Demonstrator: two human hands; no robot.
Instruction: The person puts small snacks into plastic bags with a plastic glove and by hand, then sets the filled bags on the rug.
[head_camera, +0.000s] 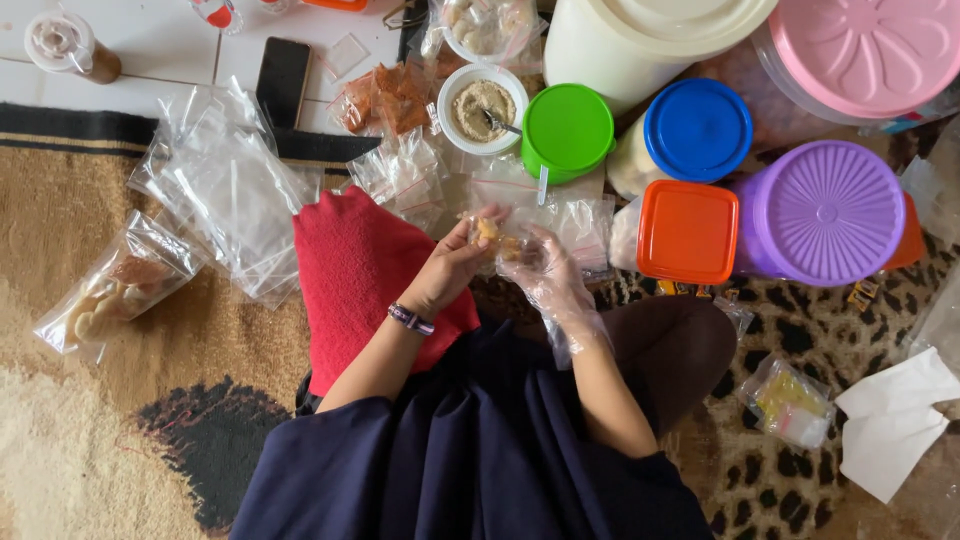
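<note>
**Floor packing spot, both hands on one small bag**

Patterned rug (110, 440) on the floor, white tile (170, 50) at the far edge, leopard-print section at right. Seated on the rug, dark navy garment across the lap, red cloth (360, 270) beside the left forearm.

Left hand (455, 265): bare, beaded band at the wrist, fingers curled round the near-left side of a small clear bag (503, 245) with pale brown pieces inside. Right hand (550, 280): inside a loose clear plastic glove, fingers closed on the same bag from the right. Bag held just above the lap, near the middle of the scene, directly in front of the green-lidded tub (567, 130).

Further items noted:
- White bowl (484, 108) of tan powder with a spoon, far of the hands, touching the green lid.
- Blue-lidded tub (697, 130), orange square lid (687, 231), purple lid (822, 212), pink lid (865, 50), all to the right.
- Heap of empty clear bags (225, 185) at far left.
- Filled bag of round pale snacks (115, 285) at left, well apart from the hands.
- Dark phone (283, 70) on the tile.
- White paper (895, 420) at near right.
</note>
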